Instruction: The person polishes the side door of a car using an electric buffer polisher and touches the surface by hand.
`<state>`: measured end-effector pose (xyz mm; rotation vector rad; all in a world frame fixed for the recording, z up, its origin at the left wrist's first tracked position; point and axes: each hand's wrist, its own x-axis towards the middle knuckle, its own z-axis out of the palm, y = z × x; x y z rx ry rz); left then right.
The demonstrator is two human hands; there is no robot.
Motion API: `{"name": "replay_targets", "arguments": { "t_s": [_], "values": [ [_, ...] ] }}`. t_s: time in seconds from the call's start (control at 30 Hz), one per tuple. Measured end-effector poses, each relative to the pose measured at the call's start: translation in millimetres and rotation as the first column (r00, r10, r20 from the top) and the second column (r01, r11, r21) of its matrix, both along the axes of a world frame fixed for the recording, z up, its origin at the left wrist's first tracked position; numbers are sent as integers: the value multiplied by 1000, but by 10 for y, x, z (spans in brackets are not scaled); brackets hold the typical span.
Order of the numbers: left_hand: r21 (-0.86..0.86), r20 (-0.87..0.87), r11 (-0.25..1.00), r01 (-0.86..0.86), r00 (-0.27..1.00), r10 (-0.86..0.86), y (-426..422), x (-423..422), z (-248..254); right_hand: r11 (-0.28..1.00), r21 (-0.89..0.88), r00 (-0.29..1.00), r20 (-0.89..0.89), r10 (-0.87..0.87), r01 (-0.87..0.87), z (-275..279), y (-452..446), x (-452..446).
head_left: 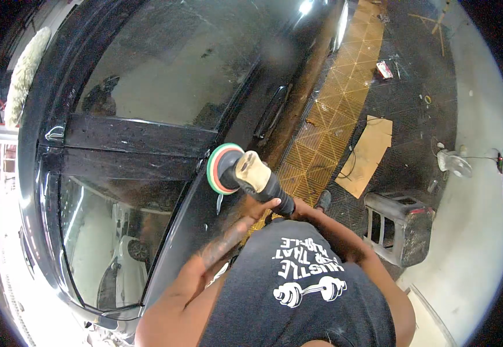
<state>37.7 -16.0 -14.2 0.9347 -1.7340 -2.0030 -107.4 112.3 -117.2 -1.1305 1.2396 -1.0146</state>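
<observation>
A polisher (pixel 252 172) with a tan-and-black body and a round green, orange and black pad (pixel 219 169) is held in front of my dark shirt. My left hand (pixel 264 207) grips the left side of its black handle. Around the handle's rear end, my right hand (pixel 301 209) is closed, its fingers partly hidden. The pad is beside the black car door (pixel 196 202), below the window line; whether it touches the paint I cannot tell.
Along the car runs yellow floor grating (pixel 326 115). To the right lie flat cardboard (pixel 367 156), a grey step stool (pixel 401 226), a small fan (pixel 455 164) and a red-and-white packet (pixel 385 70). A fluffy white pad (pixel 25 78) rests at the far left.
</observation>
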Motion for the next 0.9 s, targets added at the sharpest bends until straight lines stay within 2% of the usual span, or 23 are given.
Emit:
{"name": "replay_targets", "arguments": {
  "t_s": [0.03,0.07,0.1,0.13,0.2,0.23,0.27,0.3,0.33,0.4,0.43,0.53,0.57,0.6,0.67,0.7,0.73,0.77,0.9],
  "values": [
    [0,-15,1000,-23,1000,23,20,28,-77,986,164,998,56,-29,20,-9,60,-48],
    [7,-31,1000,-20,999,21,53,-50,49,945,326,992,103,-69,31,-92,134,-104],
    [124,-94,992,-26,995,38,116,-119,178,955,297,956,-277,99,-13,-173,197,-167],
    [242,-156,970,-23,986,62,172,-214,381,952,306,950,-295,100,-5,-113,322,-257],
    [353,-48,936,9,999,8,114,-380,549,961,236,980,-169,-103,142,76,561,-408],
    [371,-176,929,3,982,67,116,-489,507,960,241,975,-197,-98,145,143,600,-418],
    [390,-297,921,-2,946,127,116,-578,482,945,174,960,-96,-264,278,209,634,-397],
    [386,-297,923,3,947,122,99,-643,469,904,116,909,17,-416,412,267,638,-397],
    [389,-319,921,16,940,118,92,-676,483,902,109,907,-6,-421,419,390,624,-407],
    [337,-359,940,59,931,71,32,-767,533,849,294,862,-405,-305,439,782,545,-426],
    [344,-352,936,71,934,58,8,-789,543,875,167,806,-496,-324,454,495,590,-443],
    [331,-331,936,117,944,-1,-50,-894,371,843,114,747,-535,-394,526,659,523,-450],
    [329,-336,935,132,942,-15,-53,-940,443,779,214,744,-520,-420,589,813,465,-436],
    [350,-300,932,97,954,13,-64,-1000,520,771,211,736,-522,-431,601,808,445,-477],
    [364,-265,929,72,964,30,-135,-1161,580,754,241,769,-408,-492,610,720,402,-604],
    [342,-245,936,85,970,1,-197,-1271,541,779,233,782,-425,-456,582,386,432,-741],
    [321,-222,942,99,975,-26,-248,-1368,535,776,227,777,-424,-466,589,342,383,-787],
    [286,-166,958,27,986,22,-278,-1472,530,760,272,780,-434,-450,590,302,333,-847],
    [190,-143,980,52,989,-25,-439,-1841,632,718,374,784,-483,-389,587,53,108,-1155]
  ]
}}
